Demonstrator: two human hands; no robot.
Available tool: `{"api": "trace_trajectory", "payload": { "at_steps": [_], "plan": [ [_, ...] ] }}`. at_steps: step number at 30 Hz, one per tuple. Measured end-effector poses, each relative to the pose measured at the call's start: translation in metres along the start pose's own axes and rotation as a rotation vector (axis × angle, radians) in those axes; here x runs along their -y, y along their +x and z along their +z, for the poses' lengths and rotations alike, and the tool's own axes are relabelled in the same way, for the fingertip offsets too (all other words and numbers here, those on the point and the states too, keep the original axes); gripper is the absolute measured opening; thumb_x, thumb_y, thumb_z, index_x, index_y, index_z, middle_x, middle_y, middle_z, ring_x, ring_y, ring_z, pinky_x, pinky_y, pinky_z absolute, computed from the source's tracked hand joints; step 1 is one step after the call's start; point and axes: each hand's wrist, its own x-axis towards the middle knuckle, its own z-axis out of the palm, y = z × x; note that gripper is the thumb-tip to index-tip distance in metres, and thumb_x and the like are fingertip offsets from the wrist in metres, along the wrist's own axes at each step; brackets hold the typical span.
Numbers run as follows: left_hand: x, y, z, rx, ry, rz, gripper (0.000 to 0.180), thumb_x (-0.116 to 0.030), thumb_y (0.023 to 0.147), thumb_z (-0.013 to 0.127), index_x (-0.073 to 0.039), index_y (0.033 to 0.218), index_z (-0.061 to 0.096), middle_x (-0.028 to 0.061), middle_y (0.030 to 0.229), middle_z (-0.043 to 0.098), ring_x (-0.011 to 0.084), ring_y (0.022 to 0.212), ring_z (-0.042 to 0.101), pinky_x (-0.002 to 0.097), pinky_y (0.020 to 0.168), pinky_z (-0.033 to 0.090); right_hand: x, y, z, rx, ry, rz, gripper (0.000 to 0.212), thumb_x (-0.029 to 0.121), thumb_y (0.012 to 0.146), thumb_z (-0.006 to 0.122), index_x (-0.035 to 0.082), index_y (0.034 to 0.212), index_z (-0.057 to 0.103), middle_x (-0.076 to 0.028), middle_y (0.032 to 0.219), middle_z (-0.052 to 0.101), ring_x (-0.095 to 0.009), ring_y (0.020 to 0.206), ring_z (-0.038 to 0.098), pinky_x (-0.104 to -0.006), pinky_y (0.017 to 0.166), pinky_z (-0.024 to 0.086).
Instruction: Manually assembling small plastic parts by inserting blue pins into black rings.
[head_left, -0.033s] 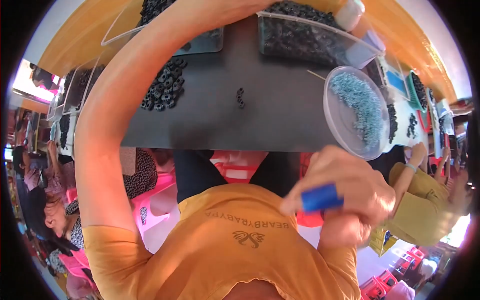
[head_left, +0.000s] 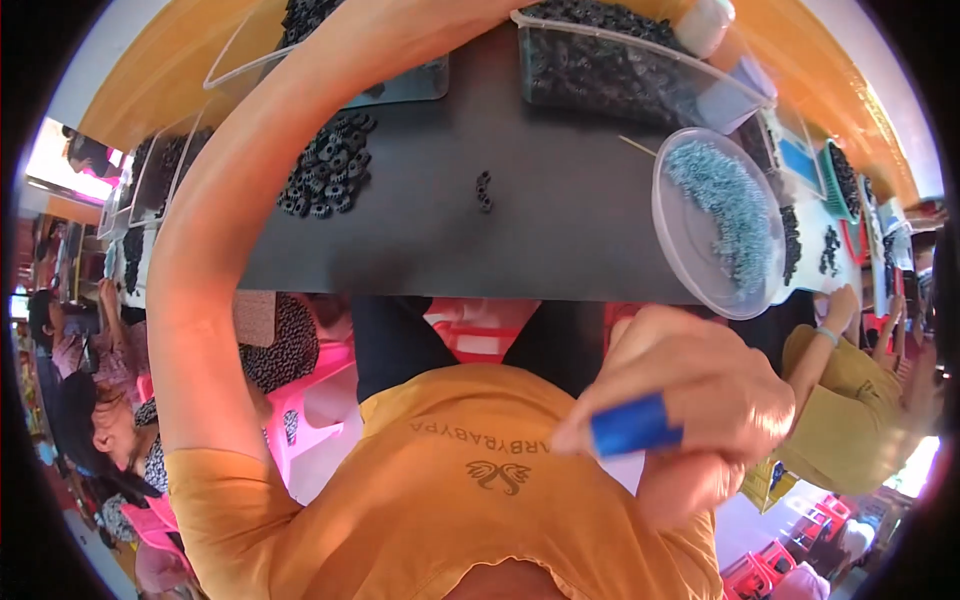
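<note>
My left arm crosses the table, and my left hand (head_left: pixel 478 12) is at the top edge of the view, by the rim of a clear bin (head_left: pixel 640 50) of small black parts. Its fingers are cut off from sight. In front of my body, above my lap, my right hand (head_left: pixel 690 395) is closed with its fingers curled, slightly blurred. A blue band (head_left: pixel 636 424) wraps one of its fingers. What those fingers hold, if anything, cannot be made out. A short row of black ridged parts (head_left: pixel 484 192) lies on the dark table (head_left: pixel 420 240).
A heap of black ridged parts (head_left: pixel 330 172) lies beside my left forearm. At the right, a round clear lid (head_left: pixel 680 262) holds many small light-blue pieces (head_left: pixel 728 205), near a thin stick (head_left: pixel 637 146). People sit on both sides.
My right hand has shifted slightly down, and its blue band has tilted a little. My left hand has drawn back slightly to the left along the top edge.
</note>
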Motion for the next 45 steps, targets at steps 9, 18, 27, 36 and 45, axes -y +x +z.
{"api": "trace_trajectory", "payload": {
  "at_steps": [9,18,27,36,45],
  "plan": [
    [-0.015,-0.161,-0.047,0.503,0.605,-0.511,0.02,-0.007,0.075,0.065,-0.002,0.094,0.064,0.0105,0.085,0.062,0.029,0.082,0.056,0.0374,0.072,0.046,-0.006,0.035,0.005,0.391,0.582,-0.098,0.054,0.04,0.086,0.064,-0.014,0.083,0.062,-0.022,0.069,0.061,-0.023,0.048,0.052,-0.0298,0.041,0.04],
    [-0.051,-0.23,-0.058,0.128,0.624,-0.834,0.027,-0.007,0.074,0.069,-0.006,0.101,0.064,0.0075,0.077,0.06,0.0221,0.067,0.06,0.0314,0.061,0.048,-0.017,0.034,0.02,0.389,0.627,-0.006,0.053,0.041,0.085,0.064,-0.013,0.082,0.063,-0.019,0.065,0.059,-0.022,0.046,0.049,-0.0284,0.04,0.036],
    [-0.018,-0.289,-0.066,-0.185,0.627,-1.178,0.052,-0.044,0.091,0.052,-0.005,0.125,0.054,0.0177,0.121,0.058,0.0327,0.112,0.053,0.0391,0.097,0.039,-0.033,-0.013,0.016,0.308,0.313,0.326,0.026,0.008,0.078,0.072,-0.009,0.095,0.062,-0.013,0.075,0.063,-0.025,0.058,0.055,-0.0325,0.052,0.042],
    [0.015,-0.282,-0.024,-0.123,0.546,-1.157,0.073,-0.06,0.093,0.035,-0.003,0.137,0.04,0.0246,0.142,0.037,0.0352,0.135,0.03,0.0471,0.109,0.019,-0.048,-0.031,0.021,0.249,0.256,0.471,0.017,0.008,0.084,0.063,-0.008,0.089,0.064,-0.013,0.076,0.066,-0.021,0.061,0.055,-0.0298,0.055,0.043],
    [0.019,-0.25,0.015,-0.153,0.658,-1.119,0.074,-0.061,0.092,0.033,0.001,0.132,0.043,0.0274,0.135,0.039,0.0418,0.13,0.032,0.0499,0.104,0.024,-0.053,-0.049,0.025,0.082,0.254,0.677,0.017,0.012,0.091,0.058,-0.004,0.088,0.065,-0.009,0.078,0.066,-0.011,0.066,0.056,-0.0244,0.061,0.046]
  ]
}}
